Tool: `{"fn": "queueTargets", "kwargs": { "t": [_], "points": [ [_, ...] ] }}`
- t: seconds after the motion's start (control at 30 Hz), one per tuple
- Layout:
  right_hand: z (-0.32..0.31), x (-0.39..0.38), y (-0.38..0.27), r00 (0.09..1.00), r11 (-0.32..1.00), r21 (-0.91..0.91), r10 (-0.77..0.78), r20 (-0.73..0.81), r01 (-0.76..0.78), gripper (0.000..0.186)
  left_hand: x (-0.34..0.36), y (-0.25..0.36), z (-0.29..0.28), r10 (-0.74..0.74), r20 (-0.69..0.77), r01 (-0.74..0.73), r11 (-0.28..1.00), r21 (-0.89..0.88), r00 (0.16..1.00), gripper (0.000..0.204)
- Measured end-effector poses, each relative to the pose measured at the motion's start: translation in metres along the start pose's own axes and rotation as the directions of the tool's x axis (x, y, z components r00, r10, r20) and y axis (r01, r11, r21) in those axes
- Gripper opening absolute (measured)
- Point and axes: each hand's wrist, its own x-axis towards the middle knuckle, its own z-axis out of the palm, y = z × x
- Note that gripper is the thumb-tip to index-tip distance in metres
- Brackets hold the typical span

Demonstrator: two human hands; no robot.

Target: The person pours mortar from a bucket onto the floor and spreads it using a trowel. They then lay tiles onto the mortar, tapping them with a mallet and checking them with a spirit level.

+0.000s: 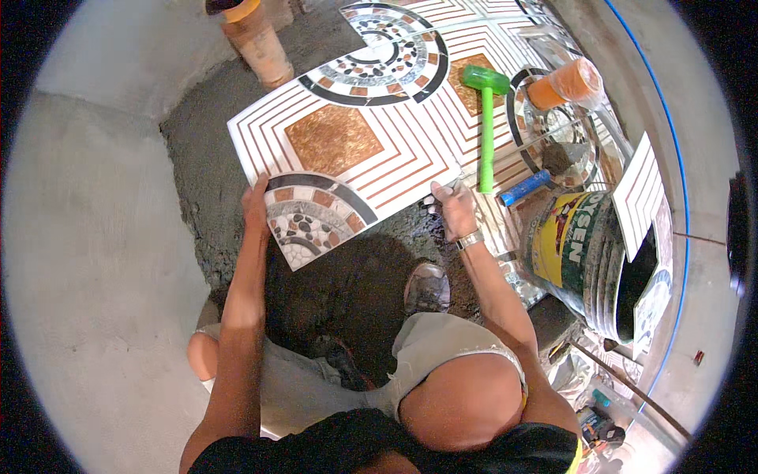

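Observation:
A large patterned floor tile (335, 140), with white and brown stripes, a brown square and a pebble-pattern quarter circle, lies in front of me over the grey mortar bed (332, 294). My left hand (254, 207) grips its left edge near the quarter circle, fingers partly hidden beneath. At the tile's near right corner, my right hand (455, 212) is closed on the edge with its fingers curled under. A wristwatch (470, 240) is on that wrist. Just right of the tile, a green mallet (487, 118) rests on laid tiles, beside a blue-handled trowel (526, 188) with mortar on its blade.
A tilted bucket (580, 257) stands right of my arm, with a striped tile piece (641, 193) against it. A plastic-wrapped orange pipe (565, 84) rises behind the trowel. Another pipe (264, 54) stands far left by the wall (87, 221). A blue hose (681, 189) runs along the right.

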Motion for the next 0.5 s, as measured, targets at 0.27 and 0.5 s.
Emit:
{"fn": "queueTargets", "kwargs": {
  "t": [0.27,0.5],
  "points": [
    [0.001,0.002,0.006,1.000,0.998,0.052,-0.021,0.007,0.021,0.017,0.000,-0.004,-0.002,-0.006,0.083,0.015,0.994,-0.109,0.997,0.034],
    [-0.001,-0.004,0.009,1.000,0.999,0.050,-0.019,-0.024,0.020,0.016,-0.005,0.001,0.004,0.004,0.039,-0.004,1.000,-0.012,0.999,0.035]
  ]
}}
